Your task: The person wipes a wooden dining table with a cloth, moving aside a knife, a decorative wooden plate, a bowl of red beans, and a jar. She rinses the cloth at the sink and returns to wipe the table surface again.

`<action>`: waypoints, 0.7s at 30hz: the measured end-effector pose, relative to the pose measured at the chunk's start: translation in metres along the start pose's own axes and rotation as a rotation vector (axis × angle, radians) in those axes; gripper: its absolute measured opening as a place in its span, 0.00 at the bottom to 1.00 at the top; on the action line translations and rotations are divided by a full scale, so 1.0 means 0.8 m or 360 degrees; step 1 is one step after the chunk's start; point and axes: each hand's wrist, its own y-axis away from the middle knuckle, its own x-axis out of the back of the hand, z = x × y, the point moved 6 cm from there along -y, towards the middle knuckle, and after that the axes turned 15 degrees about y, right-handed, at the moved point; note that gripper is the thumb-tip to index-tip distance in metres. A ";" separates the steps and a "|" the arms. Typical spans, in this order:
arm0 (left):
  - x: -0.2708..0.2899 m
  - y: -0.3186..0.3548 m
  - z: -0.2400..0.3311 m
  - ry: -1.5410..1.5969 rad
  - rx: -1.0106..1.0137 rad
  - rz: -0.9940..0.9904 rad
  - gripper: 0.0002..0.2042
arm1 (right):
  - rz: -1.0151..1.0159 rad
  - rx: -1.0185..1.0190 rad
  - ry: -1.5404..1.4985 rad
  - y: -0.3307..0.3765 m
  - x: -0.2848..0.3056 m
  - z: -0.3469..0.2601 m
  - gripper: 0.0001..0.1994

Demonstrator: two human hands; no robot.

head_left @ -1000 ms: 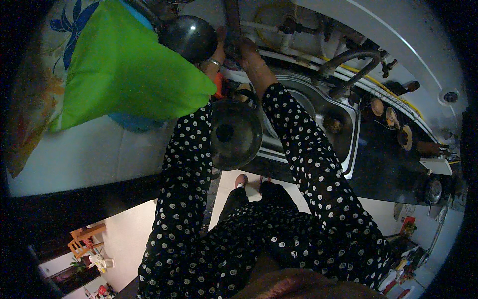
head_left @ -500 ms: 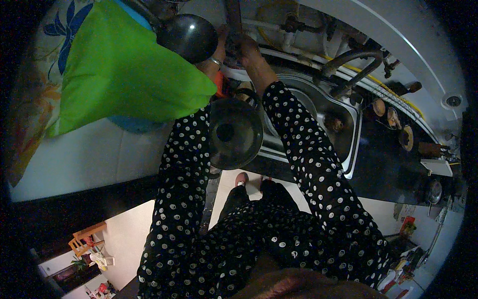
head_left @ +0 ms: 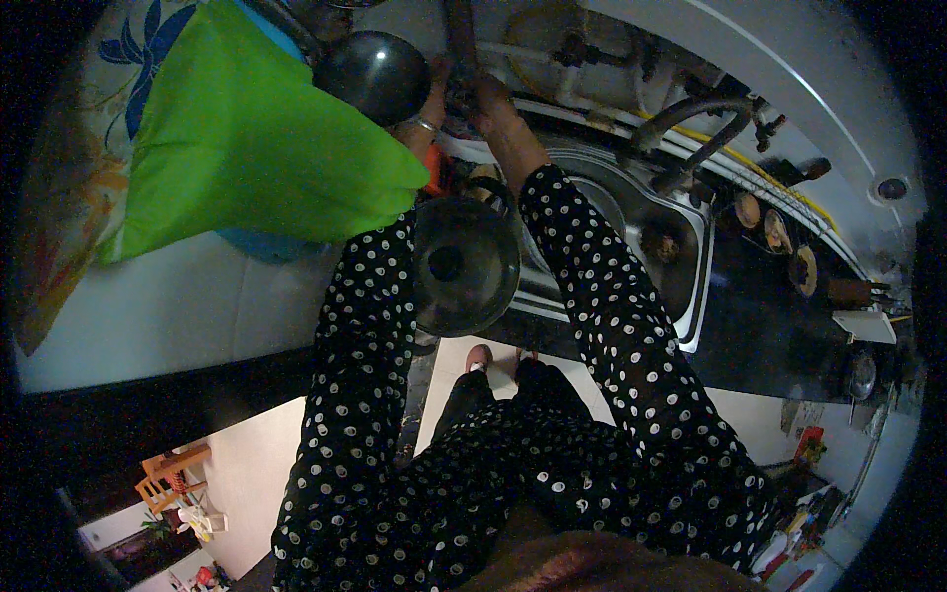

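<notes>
Both my arms, in black sleeves with white dots, stretch to the far side of the counter. My right hand is curled in at a dark upright thing, closed on something too dark to make out. Close on its left is my left hand, with a bangle at the wrist; shadow hides its fingers. A round dark metal pan sits just left of that hand. Under the wrists are a bit of orange and a partly hidden round item. A large metal bowl or lid lies nearer, between my forearms.
On the right is a steel sink with a curved tap over it. A bright green cloth or bag covers the left counter. Pipes run behind. Several round brown pieces lie in a wire rack on the far right.
The view has shifted very slightly. My hands stay in the same place beside the dark upright thing, and nothing has been visibly picked up or let go.
</notes>
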 end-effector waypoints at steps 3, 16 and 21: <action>-0.002 -0.004 -0.003 0.0000 0.0003 -0.0008 0.31 | 0.0000 0.0011 -0.0022 -0.002 0.001 0.001 0.10; 0.003 -0.036 0.005 -0.0007 -0.0045 -0.0016 0.30 | 0.0146 -0.0002 0.0197 -0.026 0.008 0.020 0.08; 0.009 -0.017 0.004 0.0003 -0.0031 -0.0051 0.30 | 0.0050 -0.0005 0.0118 -0.013 0.003 0.017 0.09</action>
